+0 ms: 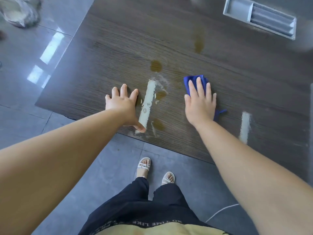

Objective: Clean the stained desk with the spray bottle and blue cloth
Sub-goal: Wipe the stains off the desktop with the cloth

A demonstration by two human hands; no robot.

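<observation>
Right hand (200,103) spread flat on blue cloth (194,82), cloth mostly hidden beneath, left hand (122,104) spread on stained desk (101,68).

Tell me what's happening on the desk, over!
Left hand flat on desk, empty. Right hand pressing blue cloth. Brown stains left to wipe. Spray bottle out of sight.

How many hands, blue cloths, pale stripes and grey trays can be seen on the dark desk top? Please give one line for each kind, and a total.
Hands: 2, the left hand and the right hand
Blue cloth: 1, under the right hand
Pale stripes: 2
Grey tray: 1
Total: 6
</observation>
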